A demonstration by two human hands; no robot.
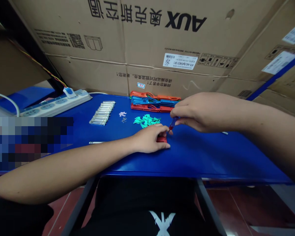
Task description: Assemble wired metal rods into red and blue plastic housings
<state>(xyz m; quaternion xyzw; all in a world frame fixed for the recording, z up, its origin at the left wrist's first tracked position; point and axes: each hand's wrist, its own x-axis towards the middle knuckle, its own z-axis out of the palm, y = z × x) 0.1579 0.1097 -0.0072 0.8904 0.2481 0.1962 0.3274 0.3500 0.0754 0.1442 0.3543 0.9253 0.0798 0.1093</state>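
Here's the right hand (199, 111), fingertips pinched on a slim red tool (171, 125), light and thin, best held by its shaft! The left hand (148, 139) presses down, fingers curled over a small red plastic part (161, 139) on the blue table (199, 157). That part looks light, stiff and slippery, so edges are the place to hold it.

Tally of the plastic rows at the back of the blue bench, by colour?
Orange plastic row: 1
Blue plastic row: 1
Red plastic row: 1
Total: 3 rows; pieces per row can't be told from this view.
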